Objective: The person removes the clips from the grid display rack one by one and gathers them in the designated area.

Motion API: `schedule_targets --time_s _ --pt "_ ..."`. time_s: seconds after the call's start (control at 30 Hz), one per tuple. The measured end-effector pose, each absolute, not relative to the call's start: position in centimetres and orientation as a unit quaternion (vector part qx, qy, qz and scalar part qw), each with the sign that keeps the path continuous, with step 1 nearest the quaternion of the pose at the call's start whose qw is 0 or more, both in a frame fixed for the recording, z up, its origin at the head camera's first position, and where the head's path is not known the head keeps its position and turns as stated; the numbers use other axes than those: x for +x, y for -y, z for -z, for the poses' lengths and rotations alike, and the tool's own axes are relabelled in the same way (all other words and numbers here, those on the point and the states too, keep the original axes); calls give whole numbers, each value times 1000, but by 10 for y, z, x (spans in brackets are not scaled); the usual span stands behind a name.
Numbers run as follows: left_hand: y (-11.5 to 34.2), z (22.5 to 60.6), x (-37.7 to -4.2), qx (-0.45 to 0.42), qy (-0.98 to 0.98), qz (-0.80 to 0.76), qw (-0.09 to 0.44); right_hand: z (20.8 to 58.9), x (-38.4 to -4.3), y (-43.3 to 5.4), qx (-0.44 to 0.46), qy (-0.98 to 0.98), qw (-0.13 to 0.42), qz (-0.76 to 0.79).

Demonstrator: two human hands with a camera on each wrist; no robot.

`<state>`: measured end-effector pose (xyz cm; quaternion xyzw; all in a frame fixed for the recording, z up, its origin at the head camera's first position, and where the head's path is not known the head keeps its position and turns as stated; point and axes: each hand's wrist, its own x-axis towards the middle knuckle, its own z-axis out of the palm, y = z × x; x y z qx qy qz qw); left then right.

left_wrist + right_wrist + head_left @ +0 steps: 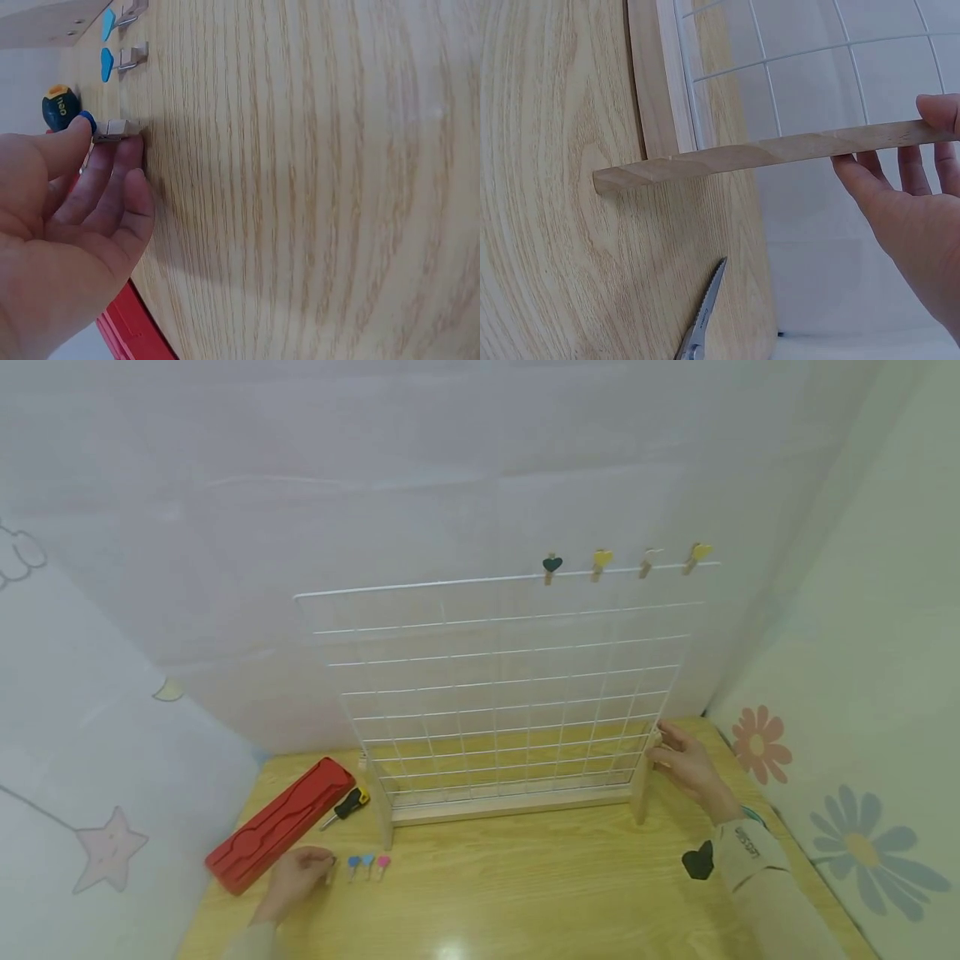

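Note:
My left hand is low on the table at the left, its thumb and fingers pinching a small wooden clothespin with a dark blue end. Beside it lie three more mini clothespins with heart tops: a blue one, a light blue one and a pink one. My right hand grips the upper part of the wooden side post, thumb on one face and fingers on the other. That post supports a white wire grid. Clothespins with dark green, yellow and white hearts sit along its top wire.
Left of the stand lies a red molded tray, with a black-and-yellow screwdriver next to it. A pointed serrated metal blade lies near the right post. A dark heart-shaped item shows beside the right sleeve. Pale sheets stand behind and at both sides.

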<state>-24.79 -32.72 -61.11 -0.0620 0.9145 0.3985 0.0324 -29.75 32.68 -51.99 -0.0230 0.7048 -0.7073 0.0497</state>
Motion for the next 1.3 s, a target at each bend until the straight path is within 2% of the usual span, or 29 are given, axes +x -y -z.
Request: schedule_targets --time_s 0.67,0.97,1.3 --pt "323 620 -255 -18 -946 -323 -7 518 -298 -324 -4 -691 56 720" --pt "326 625 -261 -27 -948 -318 22 519 -299 -327 -7 -694 59 718" --pt "322 623 -256 -31 -942 -334 5 522 -300 -326 -10 -692 50 720"
